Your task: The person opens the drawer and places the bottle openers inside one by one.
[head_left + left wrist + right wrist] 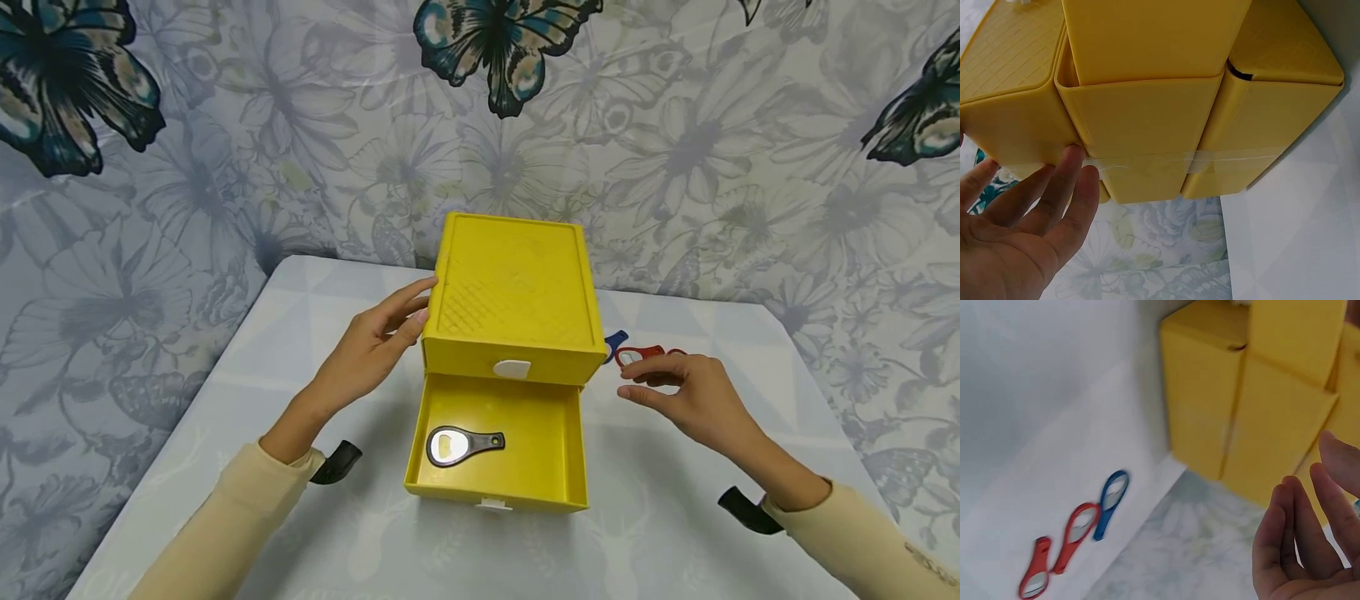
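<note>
A yellow drawer unit (517,279) with white handles stands on the table, and a drawer (536,433) below its top one is pulled out. Inside that drawer lies a black bottle opener (483,442) with a silver plate. My left hand (367,346) touches the left side of the unit with its fingertips. Holding nothing, my right hand (693,400) hovers to the right of the unit with fingers loosely bent. Behind it on the table are a blue bottle opener (1102,524), a red bottle opener (1067,550) and a second red bottle opener (1040,550), partly hidden in the head view.
The white patterned table (300,533) ends at a wall covering (675,167) with flowers and butterflies. Clear tape (1204,161) runs across the side of the drawer unit in the left wrist view. Black straps (750,510) hang at both sleeves.
</note>
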`<state>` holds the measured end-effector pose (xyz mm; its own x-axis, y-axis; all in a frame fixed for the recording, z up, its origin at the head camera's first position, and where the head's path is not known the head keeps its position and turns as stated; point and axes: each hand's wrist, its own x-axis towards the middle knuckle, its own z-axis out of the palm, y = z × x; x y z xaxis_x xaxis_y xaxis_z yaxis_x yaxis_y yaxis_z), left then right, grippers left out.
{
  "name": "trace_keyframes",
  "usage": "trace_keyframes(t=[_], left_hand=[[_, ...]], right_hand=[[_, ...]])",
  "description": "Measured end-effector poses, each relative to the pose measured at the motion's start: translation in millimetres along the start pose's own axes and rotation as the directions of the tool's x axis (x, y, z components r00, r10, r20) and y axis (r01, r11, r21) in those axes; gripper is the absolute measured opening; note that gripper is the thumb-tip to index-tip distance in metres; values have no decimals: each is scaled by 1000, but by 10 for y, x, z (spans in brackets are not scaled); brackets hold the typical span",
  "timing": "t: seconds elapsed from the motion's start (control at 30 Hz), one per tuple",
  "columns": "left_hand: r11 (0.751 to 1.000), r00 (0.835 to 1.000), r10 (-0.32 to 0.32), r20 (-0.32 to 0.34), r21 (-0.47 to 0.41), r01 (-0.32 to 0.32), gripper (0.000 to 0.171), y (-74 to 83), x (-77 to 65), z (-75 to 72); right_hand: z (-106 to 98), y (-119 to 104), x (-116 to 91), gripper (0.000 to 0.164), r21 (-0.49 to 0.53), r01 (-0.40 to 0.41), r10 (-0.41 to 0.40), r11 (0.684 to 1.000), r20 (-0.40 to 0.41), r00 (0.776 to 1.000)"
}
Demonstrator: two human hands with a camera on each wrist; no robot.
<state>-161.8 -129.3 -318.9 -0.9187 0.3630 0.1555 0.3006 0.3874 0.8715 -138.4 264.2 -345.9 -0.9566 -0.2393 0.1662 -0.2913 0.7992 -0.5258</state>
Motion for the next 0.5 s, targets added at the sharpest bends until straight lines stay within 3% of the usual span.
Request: trace_keyframes(t=[0.33, 0.5], left_hand=[[1000, 1000, 7, 6, -7, -7, 48, -25, 18, 15], [1000, 1000, 9, 11, -11, -9, 48, -31, 10, 14]], right_hand=[[-24, 745, 163, 26, -94, -167, 163, 981, -49, 985], [-19, 1047, 196, 28, -133, -207, 198, 969, -77, 977]])
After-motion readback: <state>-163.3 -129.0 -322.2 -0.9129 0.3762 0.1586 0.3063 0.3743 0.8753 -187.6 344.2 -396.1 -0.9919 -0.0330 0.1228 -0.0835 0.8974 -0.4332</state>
